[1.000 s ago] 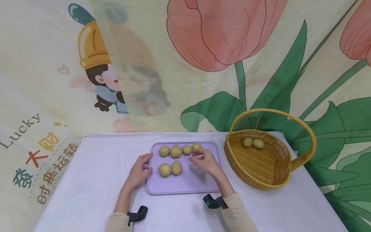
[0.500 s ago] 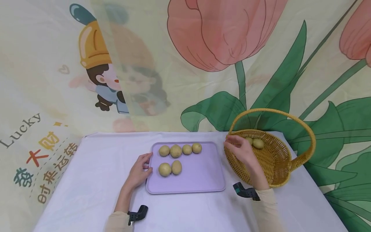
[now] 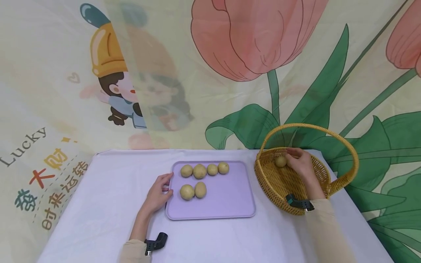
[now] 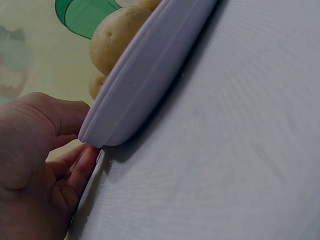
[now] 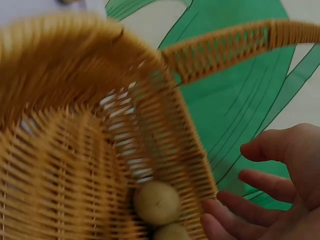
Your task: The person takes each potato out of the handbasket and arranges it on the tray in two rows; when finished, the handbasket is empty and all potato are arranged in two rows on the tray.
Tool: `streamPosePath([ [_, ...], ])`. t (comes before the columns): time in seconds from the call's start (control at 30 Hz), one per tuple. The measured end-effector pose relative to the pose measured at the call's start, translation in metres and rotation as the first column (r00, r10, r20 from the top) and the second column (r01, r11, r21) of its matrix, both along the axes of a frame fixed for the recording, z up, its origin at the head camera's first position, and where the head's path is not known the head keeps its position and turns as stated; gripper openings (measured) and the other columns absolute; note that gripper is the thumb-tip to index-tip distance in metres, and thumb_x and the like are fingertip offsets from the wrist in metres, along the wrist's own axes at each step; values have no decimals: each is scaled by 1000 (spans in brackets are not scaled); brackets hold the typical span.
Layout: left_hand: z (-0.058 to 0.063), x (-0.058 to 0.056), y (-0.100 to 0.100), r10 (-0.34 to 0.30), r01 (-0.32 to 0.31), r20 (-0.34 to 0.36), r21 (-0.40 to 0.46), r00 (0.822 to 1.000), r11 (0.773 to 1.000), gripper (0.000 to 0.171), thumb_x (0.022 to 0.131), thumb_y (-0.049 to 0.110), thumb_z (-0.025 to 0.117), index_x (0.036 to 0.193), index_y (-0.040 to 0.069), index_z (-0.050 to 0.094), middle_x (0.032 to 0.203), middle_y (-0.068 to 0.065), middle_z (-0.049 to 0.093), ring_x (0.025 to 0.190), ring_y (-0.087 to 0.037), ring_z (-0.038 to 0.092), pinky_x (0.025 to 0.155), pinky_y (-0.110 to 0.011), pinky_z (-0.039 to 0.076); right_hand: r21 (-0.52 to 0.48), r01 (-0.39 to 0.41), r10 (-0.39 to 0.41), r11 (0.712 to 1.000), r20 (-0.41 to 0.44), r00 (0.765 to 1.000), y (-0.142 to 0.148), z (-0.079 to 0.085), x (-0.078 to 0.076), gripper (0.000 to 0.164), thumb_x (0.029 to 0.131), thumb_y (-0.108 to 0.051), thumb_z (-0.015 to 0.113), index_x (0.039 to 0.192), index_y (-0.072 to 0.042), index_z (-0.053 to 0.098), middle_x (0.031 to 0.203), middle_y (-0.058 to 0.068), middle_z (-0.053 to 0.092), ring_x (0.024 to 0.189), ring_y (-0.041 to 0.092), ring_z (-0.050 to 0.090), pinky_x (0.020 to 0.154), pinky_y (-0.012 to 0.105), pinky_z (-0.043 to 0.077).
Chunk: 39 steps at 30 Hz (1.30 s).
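Note:
My left hand [image 3: 158,193] rests against the left edge of the lilac tray [image 3: 227,204]; in the left wrist view its thumb and fingertips touch the tray's rim [image 4: 125,95]. Potatoes stand on the tray in two rows: a back row with a potato [image 3: 199,171] among several, and two in front, one a rounder potato [image 3: 187,192]. Over the wicker basket [image 3: 273,190], my right hand [image 3: 302,164] reaches beside a potato [image 3: 281,161]. Its fingers are apart and hold nothing in the right wrist view, where two potatoes [image 5: 157,203] lie in the basket; the head view shows one, the hand covering the other.
The basket's tall arched handle [image 3: 306,125] rises over it, close to the right forearm. A white cloth [image 3: 108,204] covers the table. Behind hangs a printed curtain [image 3: 230,109] with tulips.
My right hand has moved right, from above the tray's potatoes, past the basket's left rim, to the potatoes inside the basket. The left hand and the tray have stayed put.

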<state>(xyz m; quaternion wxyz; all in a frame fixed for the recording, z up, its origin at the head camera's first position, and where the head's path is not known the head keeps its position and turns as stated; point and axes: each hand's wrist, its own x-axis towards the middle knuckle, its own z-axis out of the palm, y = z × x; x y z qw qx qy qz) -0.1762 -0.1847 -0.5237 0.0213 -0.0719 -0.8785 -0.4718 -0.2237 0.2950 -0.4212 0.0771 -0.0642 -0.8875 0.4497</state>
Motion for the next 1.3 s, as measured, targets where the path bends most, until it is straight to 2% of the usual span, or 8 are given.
streamPosePath([
  [0.2, -2, -1, 0, 8, -8, -8, -7, 1000, 1000, 63, 82, -8, 64, 142, -5, 48, 139, -21, 47, 108, -32, 57, 90, -39, 55, 25, 32, -33, 999, 52, 998, 5, -13, -10, 46, 99, -23, 53, 132, 9, 53, 130, 35, 50, 118, 49, 48, 90, 65, 44],
  [0.37, -3, -1, -1, 6, -6, -16, -4, 1000, 1000, 63, 81, -8, 64, 142, -5, 47, 140, -22, 47, 108, -32, 57, 90, -38, 55, -15, -17, 19, 1000, 133, 991, 4, -14, -11, 50, 100, -19, 48, 140, 12, 43, 138, 40, 39, 126, 53, 41, 99, 61, 43],
  [0.57, -2, 0, -1, 0, 0, -21, 4, 1000, 1000, 63, 81, -9, 64, 141, -6, 48, 139, -22, 47, 107, -32, 57, 90, -38, 55, 2, -53, 52, 999, 165, 985, 6, -18, -14, 49, 102, -17, 45, 141, 13, 40, 139, 39, 38, 125, 52, 41, 99, 60, 43],
  [0.73, -1, 0, 0, -2, 2, -25, 7, 1000, 1000, 62, 81, -10, 63, 141, -6, 48, 138, -23, 48, 106, -32, 57, 89, -38, 55, 15, -110, 106, 994, 163, 981, 10, -23, -19, 46, 100, -11, 46, 136, 17, 44, 133, 38, 45, 114, 48, 50, 82, 46, 53],
  [0.87, -1, -1, 0, 2, -1, -16, 15, 1000, 1000, 62, 81, -11, 63, 141, -6, 48, 137, -22, 48, 105, -32, 57, 89, -37, 55, 16, -150, 145, 989, 173, 974, 10, -25, -21, 43, 97, -5, 48, 134, 18, 45, 131, 39, 46, 110, 47, 52, 71, 36, 53],
  [1.03, -1, 0, -1, 6, -6, -23, 19, 1000, 1000, 62, 80, -11, 64, 140, -6, 49, 137, -22, 48, 103, -31, 57, 88, -35, 56, 30, -157, 147, 987, 210, 967, 10, -25, -22, 46, 93, 1, 49, 135, 18, 43, 134, 41, 43, 120, 52, 46, 80, 46, 55],
  [1.13, -2, -1, -1, 3, -2, -26, 22, 1000, 1000, 62, 80, -12, 63, 140, -6, 49, 136, -22, 48, 103, -31, 57, 88, -35, 56, 42, -155, 142, 987, 218, 965, 9, -27, -23, 46, 93, 0, 52, 134, 19, 44, 130, 43, 45, 116, 54, 49, 84, 52, 55],
  [1.3, -2, -1, -1, -2, 2, -25, 15, 1000, 1000, 62, 80, -11, 64, 140, -6, 49, 136, -22, 48, 104, -31, 57, 88, -37, 56, 73, -172, 153, 982, 217, 964, 9, -27, -24, 48, 93, -3, 58, 131, 22, 44, 126, 44, 47, 110, 55, 53, 82, 52, 56],
])
